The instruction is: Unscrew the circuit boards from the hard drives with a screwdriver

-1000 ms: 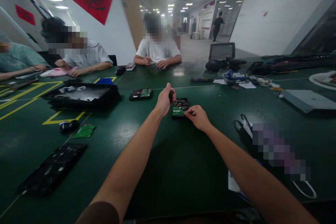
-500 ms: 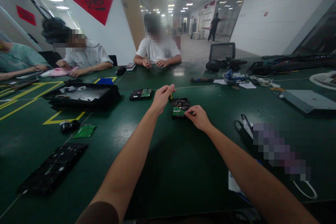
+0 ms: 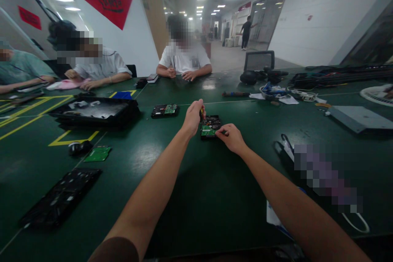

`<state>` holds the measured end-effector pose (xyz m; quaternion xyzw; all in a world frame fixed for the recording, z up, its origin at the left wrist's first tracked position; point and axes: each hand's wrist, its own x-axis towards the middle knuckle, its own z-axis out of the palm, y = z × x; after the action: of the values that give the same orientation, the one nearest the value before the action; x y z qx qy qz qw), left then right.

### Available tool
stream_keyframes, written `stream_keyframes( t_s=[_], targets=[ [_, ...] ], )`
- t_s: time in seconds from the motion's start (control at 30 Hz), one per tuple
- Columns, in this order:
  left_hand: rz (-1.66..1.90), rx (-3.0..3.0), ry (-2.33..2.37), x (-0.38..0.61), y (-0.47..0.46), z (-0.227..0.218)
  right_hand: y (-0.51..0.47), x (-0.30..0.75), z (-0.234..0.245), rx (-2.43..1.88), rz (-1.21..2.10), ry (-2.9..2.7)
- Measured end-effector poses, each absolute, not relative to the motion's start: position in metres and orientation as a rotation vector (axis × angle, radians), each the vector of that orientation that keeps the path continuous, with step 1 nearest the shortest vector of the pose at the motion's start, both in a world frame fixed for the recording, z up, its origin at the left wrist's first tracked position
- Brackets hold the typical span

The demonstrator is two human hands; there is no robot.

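A black hard drive with a green circuit board on it lies on the dark green table, straight ahead at arm's reach. My left hand is closed round a screwdriver with a yellow and black handle, held upright over the drive's left edge. My right hand rests on the table at the drive's near right corner, its fingertips pinched against the edge.
A second hard drive lies further left. A black tray, a loose green board, a dark mouse-like thing and a black panel sit on the left. Tools, cables and a grey case are at right. Three people sit across the table.
My left hand turned and dipped slightly over the drive with the screwdriver. My right hand stayed put. A person in the far corridor walked left.
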<state>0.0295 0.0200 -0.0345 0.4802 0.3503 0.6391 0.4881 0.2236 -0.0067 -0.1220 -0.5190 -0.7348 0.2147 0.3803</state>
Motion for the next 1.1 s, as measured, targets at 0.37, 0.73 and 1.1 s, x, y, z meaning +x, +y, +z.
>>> stream_keyframes(
  t_s=[0.37,0.73,1.1],
  targets=[
    [1.496,1.427,0.867,0.007,0.020,-0.027,-0.008,0.224,-0.120,-1.314,0.566,-1.876],
    [1.413,1.278,0.816,0.006,0.017,-0.021,-0.010,0.224,-0.118,-1.341,0.585,-1.867],
    [1.494,1.205,0.732,0.014,0.023,-0.033,-0.007,0.224,-0.120,-1.327,0.560,-1.879]
  ],
)
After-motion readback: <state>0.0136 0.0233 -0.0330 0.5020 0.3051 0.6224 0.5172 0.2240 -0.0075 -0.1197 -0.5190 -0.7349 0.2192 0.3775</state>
